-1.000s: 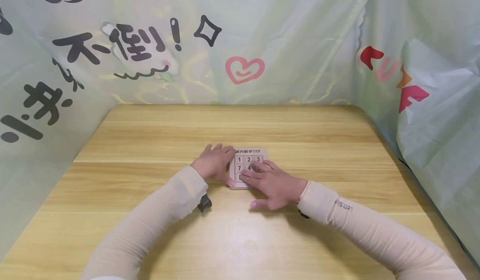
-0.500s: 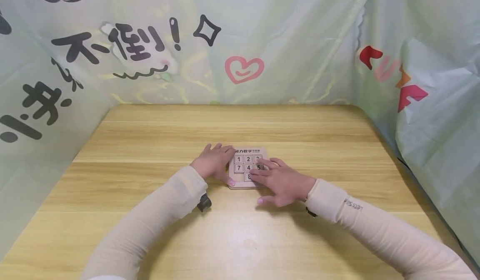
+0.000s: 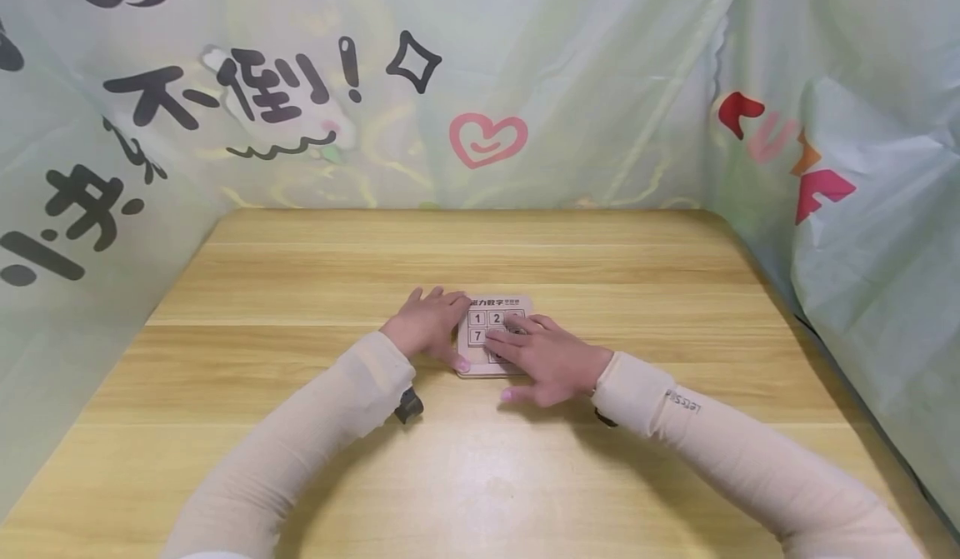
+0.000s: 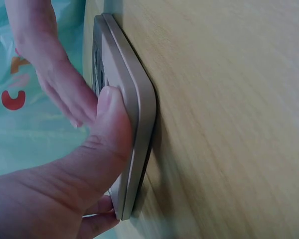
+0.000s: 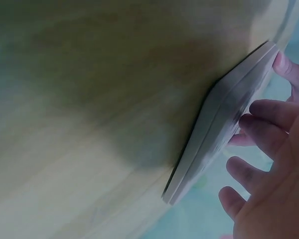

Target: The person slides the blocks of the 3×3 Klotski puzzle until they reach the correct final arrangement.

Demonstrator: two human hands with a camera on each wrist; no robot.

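Observation:
A flat number sliding puzzle [image 3: 480,371] lies on the table, with dark characters along its far edge. Tiles 1, 2 and 7 [image 3: 477,336] are readable; the bottom-left slot [image 3: 477,356] has no tile. My left hand [image 3: 429,324] holds the puzzle's left side, thumb at the near corner and fingers toward the far one. In the left wrist view its thumb [image 4: 112,117] presses on the frame's top edge. My right hand [image 3: 553,365] reaches over from the right with extended fingers, its fingertips at the middle tiles. It hides the tiles on the right and most of the bottom row.
The wooden table [image 3: 375,251] extends around the puzzle on all sides. Behind it hangs a pale green printed cloth [image 3: 600,84] with dark characters and a pink heart. More cloth hangs along the left and right sides.
The 8 tile has slid right from the bottom-left slot to the bottom middle. My right hand has moved right, then back left over the tiles. My left hand has stayed still.

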